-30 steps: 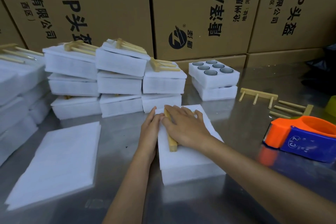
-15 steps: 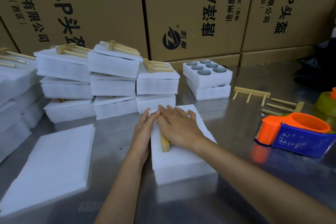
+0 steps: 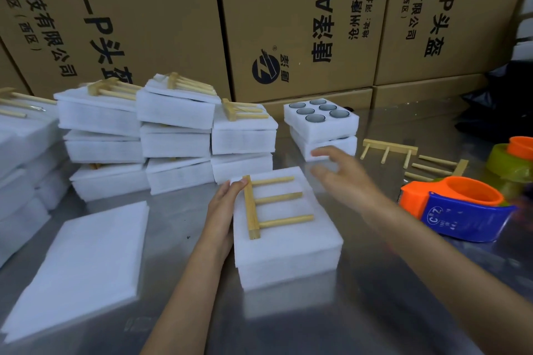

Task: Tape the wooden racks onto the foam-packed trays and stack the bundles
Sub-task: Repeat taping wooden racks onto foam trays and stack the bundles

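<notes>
A wooden rack (image 3: 253,207) with three pegs lies flat on a white foam-packed tray (image 3: 291,245) at the table's middle. My left hand (image 3: 223,210) rests against the tray's left side, fingertips touching the rack's bar. My right hand (image 3: 343,176) hovers open and blurred to the right of the tray, above the table, holding nothing. An orange and blue tape dispenser (image 3: 458,207) sits at the right. Stacks of finished bundles (image 3: 173,135) with racks on top stand behind.
Two foam trays with glass cups (image 3: 321,118) stand at the back right, with loose wooden racks (image 3: 389,150) beside them. A pile of flat foam sheets (image 3: 86,262) lies front left. Cardboard boxes (image 3: 288,23) wall off the back. Tape rolls (image 3: 513,158) sit at far right.
My right hand lifted off the rack and moved right toward the tape dispenser, uncovering the rack's three pegs. My left hand stayed at the tray's left edge.
</notes>
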### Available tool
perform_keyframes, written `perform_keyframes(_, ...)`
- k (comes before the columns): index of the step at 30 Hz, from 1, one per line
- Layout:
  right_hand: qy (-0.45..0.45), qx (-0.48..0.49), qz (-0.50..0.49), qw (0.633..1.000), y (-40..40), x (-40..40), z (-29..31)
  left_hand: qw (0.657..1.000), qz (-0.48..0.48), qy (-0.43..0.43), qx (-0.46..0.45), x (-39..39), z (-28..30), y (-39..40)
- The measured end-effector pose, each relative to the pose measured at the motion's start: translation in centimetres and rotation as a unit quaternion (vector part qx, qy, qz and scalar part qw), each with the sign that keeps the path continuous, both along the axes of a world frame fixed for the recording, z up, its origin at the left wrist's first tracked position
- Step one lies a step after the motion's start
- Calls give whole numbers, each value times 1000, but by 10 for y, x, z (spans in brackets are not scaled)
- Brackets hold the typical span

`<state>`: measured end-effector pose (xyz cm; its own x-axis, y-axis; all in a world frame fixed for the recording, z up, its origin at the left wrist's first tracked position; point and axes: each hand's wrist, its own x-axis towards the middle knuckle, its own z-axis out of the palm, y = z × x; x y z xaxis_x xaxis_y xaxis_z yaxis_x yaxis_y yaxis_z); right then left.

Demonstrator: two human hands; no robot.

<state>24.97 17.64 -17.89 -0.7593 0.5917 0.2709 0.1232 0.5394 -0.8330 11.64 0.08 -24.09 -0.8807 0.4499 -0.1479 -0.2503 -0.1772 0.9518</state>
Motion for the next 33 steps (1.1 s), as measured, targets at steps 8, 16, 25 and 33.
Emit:
perform_keyframes(8,-168,264,-421,851,86,103,-40,999,-30,28,7,19,0,2)
perform_keyframes(16,-58,299,-385,871,92,115,-30,999,-25,45,-3,34,13,-1)
perform_keyframes(25,138,350,-304,875,41,97,33,942,-234,231,-62,137,98,33)
perform_keyframes(33,169,329,-245,896,14,87,43,956,-187,219,-46,151,110,17)
